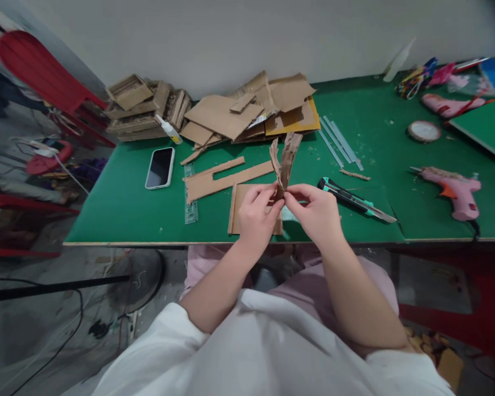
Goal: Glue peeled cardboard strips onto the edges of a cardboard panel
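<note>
Both hands meet above the table's front edge on a torn cardboard strip (289,157), whose ragged upper end splits into two upright pieces. My left hand (258,217) pinches its lower part between thumb and fingers. From the other side, my right hand (313,212) grips the same strip, thumb and fingertips closed. Beneath the hands lies a cardboard panel (238,212) with a raised edge, partly hidden by my left hand. A cut cardboard piece with a slot (202,190) rests on a clear ruler (191,212) to the left. Right of my hands is a utility knife (355,201), blade out.
A pink glue gun (457,190) and a tape roll (424,131) lie on the right of the green table (107,203). Scrap cardboard (225,115), stacked cardboard frames (136,110) and a glue bottle (170,131) line the back. A phone (160,168) lies left; clear strips (340,140) lie behind the knife.
</note>
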The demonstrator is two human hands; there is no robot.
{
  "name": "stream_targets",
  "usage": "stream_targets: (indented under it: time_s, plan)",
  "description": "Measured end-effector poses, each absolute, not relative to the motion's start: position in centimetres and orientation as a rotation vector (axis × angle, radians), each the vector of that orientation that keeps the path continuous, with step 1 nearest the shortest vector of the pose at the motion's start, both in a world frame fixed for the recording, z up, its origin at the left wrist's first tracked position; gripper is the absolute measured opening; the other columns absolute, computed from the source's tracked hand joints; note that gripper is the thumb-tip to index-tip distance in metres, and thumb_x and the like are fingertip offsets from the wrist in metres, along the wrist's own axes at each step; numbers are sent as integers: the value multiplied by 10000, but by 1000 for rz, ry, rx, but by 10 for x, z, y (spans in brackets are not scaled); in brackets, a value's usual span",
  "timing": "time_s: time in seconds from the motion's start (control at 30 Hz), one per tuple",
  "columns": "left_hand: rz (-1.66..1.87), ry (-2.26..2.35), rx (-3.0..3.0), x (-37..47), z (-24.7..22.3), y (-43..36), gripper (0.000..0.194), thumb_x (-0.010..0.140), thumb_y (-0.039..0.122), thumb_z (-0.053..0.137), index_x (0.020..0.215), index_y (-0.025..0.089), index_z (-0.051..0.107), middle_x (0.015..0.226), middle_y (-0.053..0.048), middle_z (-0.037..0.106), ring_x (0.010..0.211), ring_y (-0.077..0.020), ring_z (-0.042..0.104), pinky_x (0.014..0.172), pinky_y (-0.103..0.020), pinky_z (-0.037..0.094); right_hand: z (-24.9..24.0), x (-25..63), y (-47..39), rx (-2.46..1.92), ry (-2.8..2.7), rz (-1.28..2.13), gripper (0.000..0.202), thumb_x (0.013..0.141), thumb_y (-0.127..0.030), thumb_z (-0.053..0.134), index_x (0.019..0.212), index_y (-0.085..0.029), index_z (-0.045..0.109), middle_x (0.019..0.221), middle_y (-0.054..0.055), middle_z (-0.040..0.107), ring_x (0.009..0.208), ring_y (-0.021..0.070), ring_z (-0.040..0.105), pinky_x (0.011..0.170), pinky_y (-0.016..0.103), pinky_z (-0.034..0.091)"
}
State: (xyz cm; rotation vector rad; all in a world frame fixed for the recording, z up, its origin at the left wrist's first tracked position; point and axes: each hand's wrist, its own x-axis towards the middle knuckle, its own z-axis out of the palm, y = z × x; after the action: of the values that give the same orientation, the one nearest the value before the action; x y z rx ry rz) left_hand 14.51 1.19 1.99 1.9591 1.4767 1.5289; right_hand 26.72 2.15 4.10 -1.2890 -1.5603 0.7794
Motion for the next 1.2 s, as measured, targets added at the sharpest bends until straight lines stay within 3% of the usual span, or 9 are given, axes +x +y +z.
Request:
stream_targets:
  time_s: [0.2,0.43,0.6,0.87,1.07,1.2]
  plan:
    - [1480,1526,2123,144,15,12,262,799,231,569,1053,172,596,900,-42,582,845,-120,564,748,-208,508,36,266,24,-1354,-1587,727,125,735,-203,527,746,-175,649,659,-3,662,580,123,607,575,224,466]
    - [1329,1379,1678,141,22,17,201,705,193,654,904,165,657,866,-27,598,707,-99,589,589,-171,514,35,269,26,-1379,-1671,626,119,743,-205,523,754,-179,639,669,-2,657,571,120,585,575,226,447]
    - [1262,1257,1400,139,29,22,210,653,184,680,860,153,669,883,-35,615,718,-116,603,684,-235,517,37,272,28,-1388,-1706,605,121,754,-206,527,774,-180,643,682,0,658,588,122,592,577,229,449]
    - [1278,940,765,137,27,24,365,637,220,715,979,203,589,914,-7,625,812,-108,599,715,-228,510,40,273,24,-1140,-1765,650,173,800,-239,535,917,-188,651,890,32,672,812,136,614,670,232,493]
    - [1258,933,663,135,33,23,283,712,324,648,938,173,568,848,-19,635,743,-99,621,692,-212,514,42,274,22,-1120,-1820,551,175,824,-192,492,898,-204,650,881,35,660,837,143,601,729,269,493]
    - [1239,959,661,135,37,22,256,701,272,641,918,159,566,841,-25,652,710,-104,632,668,-207,520,43,275,22,-1139,-1810,529,173,830,-203,487,896,-200,647,857,34,654,808,136,596,711,251,485]
